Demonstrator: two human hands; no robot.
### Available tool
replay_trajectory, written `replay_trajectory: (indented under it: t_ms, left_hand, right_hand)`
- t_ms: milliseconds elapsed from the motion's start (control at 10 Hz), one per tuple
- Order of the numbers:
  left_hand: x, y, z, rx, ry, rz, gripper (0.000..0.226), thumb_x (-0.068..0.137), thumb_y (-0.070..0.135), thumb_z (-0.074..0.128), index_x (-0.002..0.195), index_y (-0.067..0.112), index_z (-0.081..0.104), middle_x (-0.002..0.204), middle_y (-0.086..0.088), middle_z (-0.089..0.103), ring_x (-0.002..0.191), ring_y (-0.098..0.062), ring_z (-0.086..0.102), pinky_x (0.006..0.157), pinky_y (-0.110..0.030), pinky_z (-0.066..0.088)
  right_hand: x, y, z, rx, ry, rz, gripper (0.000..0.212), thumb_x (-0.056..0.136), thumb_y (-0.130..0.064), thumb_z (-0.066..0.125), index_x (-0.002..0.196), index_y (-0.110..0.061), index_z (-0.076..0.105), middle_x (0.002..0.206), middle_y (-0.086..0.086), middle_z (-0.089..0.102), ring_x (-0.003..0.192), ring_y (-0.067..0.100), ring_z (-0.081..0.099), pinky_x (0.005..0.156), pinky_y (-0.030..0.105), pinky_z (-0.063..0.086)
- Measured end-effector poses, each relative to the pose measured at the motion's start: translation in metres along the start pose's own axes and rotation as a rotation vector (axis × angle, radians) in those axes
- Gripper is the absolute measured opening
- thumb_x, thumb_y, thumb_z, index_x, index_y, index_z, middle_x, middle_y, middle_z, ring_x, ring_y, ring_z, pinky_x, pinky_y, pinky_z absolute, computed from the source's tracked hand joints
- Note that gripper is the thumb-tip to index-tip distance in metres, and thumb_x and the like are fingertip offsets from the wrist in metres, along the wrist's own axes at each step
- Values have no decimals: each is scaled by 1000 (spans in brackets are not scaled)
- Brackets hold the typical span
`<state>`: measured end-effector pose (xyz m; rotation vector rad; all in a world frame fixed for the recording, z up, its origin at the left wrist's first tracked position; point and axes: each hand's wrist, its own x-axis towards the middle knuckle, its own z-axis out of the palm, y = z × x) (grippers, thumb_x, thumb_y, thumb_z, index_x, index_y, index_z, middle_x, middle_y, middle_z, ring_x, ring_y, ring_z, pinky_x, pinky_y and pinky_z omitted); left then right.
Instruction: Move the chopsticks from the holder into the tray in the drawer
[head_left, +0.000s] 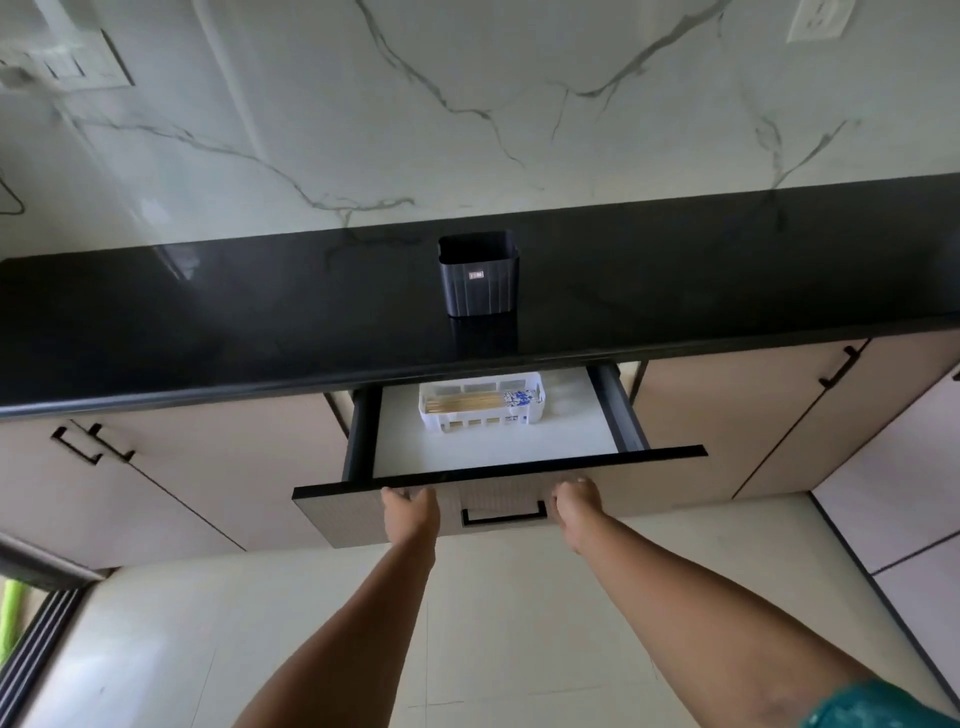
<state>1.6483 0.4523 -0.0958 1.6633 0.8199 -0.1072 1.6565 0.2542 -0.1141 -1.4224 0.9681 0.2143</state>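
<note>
A dark ribbed holder (478, 275) stands upright on the black countertop (208, 322); no chopsticks show above its rim. Below it the drawer (498, 499) is pulled partly out. Inside, a white slotted tray (483, 422) holds a bundle of wooden chopsticks (465, 402) lying lengthwise, with blue-patterned ends at the right. My left hand (410, 512) and my right hand (576, 506) both press flat against the drawer front, one on each side of its black handle (504, 514). Neither hand holds anything.
Beige cabinet doors with black handles (91, 441) flank the drawer on both sides. A marble-patterned wall (467, 104) rises behind the counter, with a switch plate (62, 62) upper left. The floor (493, 623) below is pale tile.
</note>
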Motion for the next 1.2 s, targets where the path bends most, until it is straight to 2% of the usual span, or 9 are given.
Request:
replay_trajectory:
  t_ms: [100,200,400,600,800,900,1000,1100,1200]
  left_hand:
    - [29,17,15,42,-64,0,53,87,18,57,137,9,43,129,-20,58,112,-35,57,96,-43,47]
    - [74,45,33,152,-118,-13,54,90,23,57,140,7,43,137,-20,53,124,-38,51,98,-41,44]
    - [134,76,66,539,-263,138,70,94,23,48,154,15,12,157,-11,27,97,-23,61,74,-27,50]
    - [176,77,93,658,-357,121,75,88,3,41,153,9,3,162,-14,1,138,-38,33,101,-37,44]
    - [195,70,97,680,-394,161,84,82,1,45,154,17,5,162,-9,-5,135,-40,39,71,-28,47]
    - [192,71,95,636,-436,131,87,88,12,56,154,16,-1,162,-12,-1,143,-37,26,92,-30,43]
    - [180,75,99,794,-447,148,86,94,40,52,153,9,-3,159,-18,18,143,-34,27,114,-41,30]
    - [155,72,99,983,-432,385,74,96,48,42,152,8,14,154,-15,33,139,-30,36,109,-39,35]
    - [114,65,96,1123,-284,850,56,98,46,31,142,14,39,139,-8,55,125,-24,50,99,-35,40]
  right_hand:
    - [15,-18,5,-103,13,-58,55,96,-4,32,148,-18,30,127,13,59,85,20,48,75,30,40]
    - [47,-66,17,-224,-39,-104,61,99,-8,30,155,-23,12,152,12,40,112,28,54,85,32,42]
    - [104,-124,33,-318,3,-78,61,101,-5,28,155,-26,11,158,6,29,141,31,36,113,42,31]
    - [133,-126,88,100,16,80,60,101,-2,23,153,-31,14,151,2,40,135,24,41,117,49,23]
    - [143,-138,99,377,-27,84,60,98,5,26,151,-24,23,136,7,54,111,22,58,81,31,45]
    - [139,-130,88,302,-62,82,73,96,8,28,152,-37,13,146,3,48,117,20,59,90,36,47]
    - [135,-118,68,-387,-3,-18,67,96,-9,44,152,-34,18,134,5,51,87,20,62,73,31,50]
    - [121,-104,61,-795,79,-208,46,97,-29,47,143,-24,42,138,9,45,113,27,54,84,33,49]
    - [93,-75,56,-1080,190,-590,47,96,-42,45,137,-20,47,143,9,39,129,27,40,101,38,42]
